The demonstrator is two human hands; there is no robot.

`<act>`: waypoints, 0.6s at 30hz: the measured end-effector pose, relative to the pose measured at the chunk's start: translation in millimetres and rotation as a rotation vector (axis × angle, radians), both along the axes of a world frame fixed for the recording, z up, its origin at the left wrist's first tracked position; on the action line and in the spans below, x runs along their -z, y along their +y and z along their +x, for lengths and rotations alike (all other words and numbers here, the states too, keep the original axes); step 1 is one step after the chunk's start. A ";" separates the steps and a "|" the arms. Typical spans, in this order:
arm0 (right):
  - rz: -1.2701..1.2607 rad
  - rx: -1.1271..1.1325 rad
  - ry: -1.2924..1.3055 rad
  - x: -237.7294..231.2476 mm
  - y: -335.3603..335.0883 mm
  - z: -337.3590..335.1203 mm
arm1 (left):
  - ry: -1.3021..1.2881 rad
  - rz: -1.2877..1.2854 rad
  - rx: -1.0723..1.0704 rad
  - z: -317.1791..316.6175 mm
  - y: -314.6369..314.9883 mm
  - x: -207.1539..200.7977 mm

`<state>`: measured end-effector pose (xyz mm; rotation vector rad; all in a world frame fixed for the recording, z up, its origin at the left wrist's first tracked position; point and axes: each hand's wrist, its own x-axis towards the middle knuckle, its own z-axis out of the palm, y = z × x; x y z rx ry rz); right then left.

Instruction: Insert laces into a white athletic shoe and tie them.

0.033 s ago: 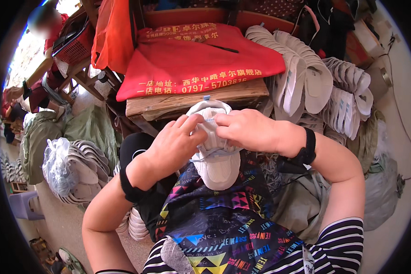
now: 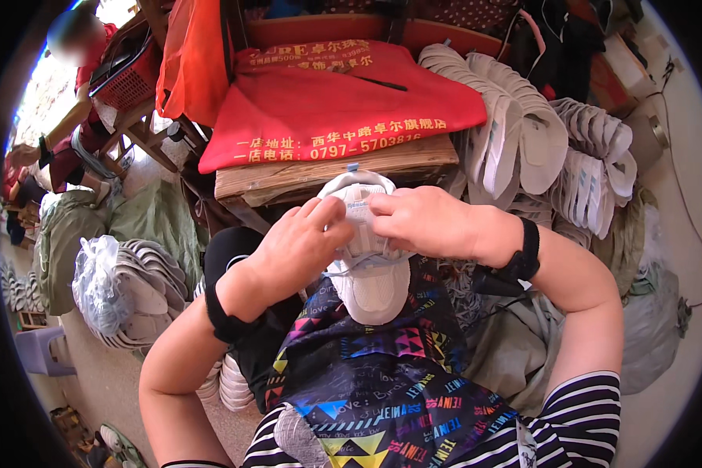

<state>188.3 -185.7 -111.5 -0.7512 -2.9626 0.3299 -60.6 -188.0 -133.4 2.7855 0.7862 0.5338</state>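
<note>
A white sneaker rests upright in front of me, its toe toward my body and its heel against the edge of a wooden bench. A pale lace lies across it below the tongue. My left hand is closed, with bent fingers gripping the left side of the shoe's opening. On the opposite side my right hand is closed too, its thumb and forefinger pinching near the eyelets. Whether lace ends are between the fingertips is hidden.
A red cloth bag covers the bench top. Stacks of white shoe uppers stand at the right, and a bundle with clear plastic at the left. A patterned apron covers my lap. Another person sits at the far left.
</note>
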 end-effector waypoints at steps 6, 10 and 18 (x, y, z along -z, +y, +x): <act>-0.301 0.323 0.103 6.2 -16.9 -2.0 | -0.052 -0.174 0.055 -9.8 2.9 7.5; -0.413 0.483 0.214 19.4 -22.0 -10.5 | -0.127 -0.244 -0.092 0.2 -8.7 17.0; -0.710 0.600 0.973 -19.6 -35.0 -22.0 | -0.677 -0.862 -0.136 15.0 -24.6 -23.3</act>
